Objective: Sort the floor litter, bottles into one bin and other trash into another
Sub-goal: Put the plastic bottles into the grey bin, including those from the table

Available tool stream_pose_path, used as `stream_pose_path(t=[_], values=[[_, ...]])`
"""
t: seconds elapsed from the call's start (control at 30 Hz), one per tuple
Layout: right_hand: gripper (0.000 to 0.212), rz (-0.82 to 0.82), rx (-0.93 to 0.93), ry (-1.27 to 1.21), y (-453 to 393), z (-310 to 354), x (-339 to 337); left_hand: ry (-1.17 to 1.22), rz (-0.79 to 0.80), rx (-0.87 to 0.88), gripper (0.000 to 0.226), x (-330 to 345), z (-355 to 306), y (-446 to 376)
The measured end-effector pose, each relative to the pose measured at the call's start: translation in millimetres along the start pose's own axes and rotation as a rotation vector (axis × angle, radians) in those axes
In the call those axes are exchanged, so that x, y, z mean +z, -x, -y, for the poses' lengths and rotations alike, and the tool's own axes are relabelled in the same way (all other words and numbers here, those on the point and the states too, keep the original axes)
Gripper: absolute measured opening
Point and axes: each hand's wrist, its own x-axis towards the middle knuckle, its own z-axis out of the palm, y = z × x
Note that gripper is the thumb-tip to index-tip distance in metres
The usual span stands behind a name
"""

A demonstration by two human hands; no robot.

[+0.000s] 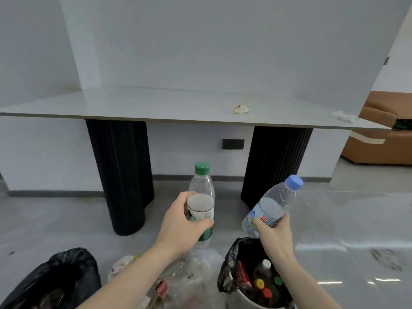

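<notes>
- Holding two bottles above the floor, we logged every position against the bottle bin (231,293), the white bin with a black liner already containing capped bottles.
- Our right hand (275,233) was closed round the lower body of the blue-capped bottle (273,208), directly above the bin's far rim; long axis tilted, cap up and away to the right.
- Our left hand (180,224) was wrapped round the green-capped bottle (201,197), left of the bin and above it, axis nearly upright.
- We judged the right hand nearer, so its bottle should drop first, base down.
- Both bottles looked clear, labelled and apparently empty.
- Mixed litter (178,284) lay just left of the bin; the black bag bin (66,277) sat further left.
</notes>
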Motion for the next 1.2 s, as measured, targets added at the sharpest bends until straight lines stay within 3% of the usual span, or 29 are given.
stream_pose_path(t=[0.13, 0.3, 0.47, 0.7, 0.83, 1.2], values=[[0.055, 0.141, 0.028, 0.261, 15, -38, -15, -0.068, -0.012, -0.074, 0.052, 10, 32, 24], [0.054, 0.163, 0.009, 0.405, 5, -60, -31, -0.138, 0.040, -0.030, 0.062, 17, 32, 23], [0.060, 0.114, 0.048, 0.468, 0, -80, -46, -0.146, 0.096, -0.072, 0.078, 23, 38, 21], [0.064, 0.126, 0.035, 0.526, -7, -103, -55, -0.203, 0.098, -0.104, 0.057, 36, 49, 14], [0.066, 0.123, 0.073, 0.545, -13, -113, -58, -0.223, 0.090, -0.112, 0.056, 40, 51, 9], [0.050, 0.084, 0.203, 0.612, -23, -129, -75, -0.179, 0.111, -0.089, 0.071, 43, 53, 6]])
